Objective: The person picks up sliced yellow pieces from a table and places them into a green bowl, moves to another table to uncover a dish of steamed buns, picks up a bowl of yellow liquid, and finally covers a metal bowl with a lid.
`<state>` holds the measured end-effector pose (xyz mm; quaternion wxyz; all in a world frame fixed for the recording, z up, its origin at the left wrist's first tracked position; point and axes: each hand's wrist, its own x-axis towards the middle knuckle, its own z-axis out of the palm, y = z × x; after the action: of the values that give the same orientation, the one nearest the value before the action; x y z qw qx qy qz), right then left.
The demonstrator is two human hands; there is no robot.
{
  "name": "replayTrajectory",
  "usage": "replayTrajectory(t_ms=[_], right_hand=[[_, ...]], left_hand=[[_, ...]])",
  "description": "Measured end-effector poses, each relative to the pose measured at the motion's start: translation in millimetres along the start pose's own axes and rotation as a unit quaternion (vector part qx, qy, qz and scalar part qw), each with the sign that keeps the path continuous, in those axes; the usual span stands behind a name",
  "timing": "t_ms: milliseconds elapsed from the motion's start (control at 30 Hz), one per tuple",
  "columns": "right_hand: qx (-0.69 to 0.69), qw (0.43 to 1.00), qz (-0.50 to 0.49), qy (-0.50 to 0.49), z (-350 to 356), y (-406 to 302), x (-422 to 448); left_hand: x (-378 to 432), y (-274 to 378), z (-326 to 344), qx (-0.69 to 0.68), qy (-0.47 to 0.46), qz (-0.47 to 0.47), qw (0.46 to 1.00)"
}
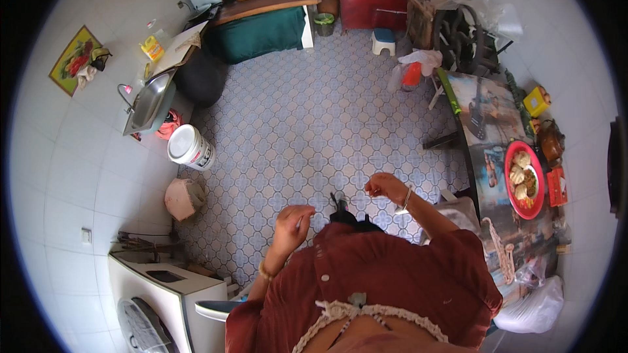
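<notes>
My left hand point(293, 225) hovers above the patterned tile floor point(304, 132), in front of my torso. It holds nothing; its fingers bend loosely with the thumb apart, and a beaded bracelet point(265, 271) circles the wrist. Farther forward and to the right, my right hand point(387, 188) is also in the air, fingers half curled around nothing visible. A pale bangle point(407, 197) is on that wrist. Neither hand touches anything. Nearest to the right hand's side is a table point(490, 152) bearing a red tray point(508, 176) with several buns and a plate of food.
At left are a steel sink point(153, 97), a white lidded bucket point(186, 144) and a white boxy unit point(206, 289). A counter with a green curtain point(260, 34), a blue-topped stool point(383, 39) and a red cabinet point(368, 0) stand at the back. A plastic bag point(535, 306) lies lower right.
</notes>
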<state>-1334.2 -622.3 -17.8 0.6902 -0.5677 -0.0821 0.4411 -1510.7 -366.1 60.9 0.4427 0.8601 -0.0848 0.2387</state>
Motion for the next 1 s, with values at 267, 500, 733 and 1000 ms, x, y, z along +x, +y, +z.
replayTrajectory(t_ms=[267, 500, 733, 1000], right_hand=[[-0.005, 0.999, -0.033, 0.038, -57.6, -117.8, 202.6], [-0.128, 0.985, -0.022, -0.113, -75.2, -219.7, 397.1], [-0.068, 0.996, 0.005, 0.052, -176.5, -309.5, 555.3], [-0.025, 0.993, 0.021, 0.113, -308.5, -419.4, 712.6]], left_hand=[[188.3, -132.4, 1.9, -0.001, -0.001, -0.061, 0.998], [284.1, -302.3, -13.2, -0.065, 0.196, -0.207, 0.956], [498.0, -458.6, -35.5, -0.091, 0.199, -0.169, 0.961], [755.9, -568.6, 20.7, -0.2, 0.094, -0.144, 0.965]])
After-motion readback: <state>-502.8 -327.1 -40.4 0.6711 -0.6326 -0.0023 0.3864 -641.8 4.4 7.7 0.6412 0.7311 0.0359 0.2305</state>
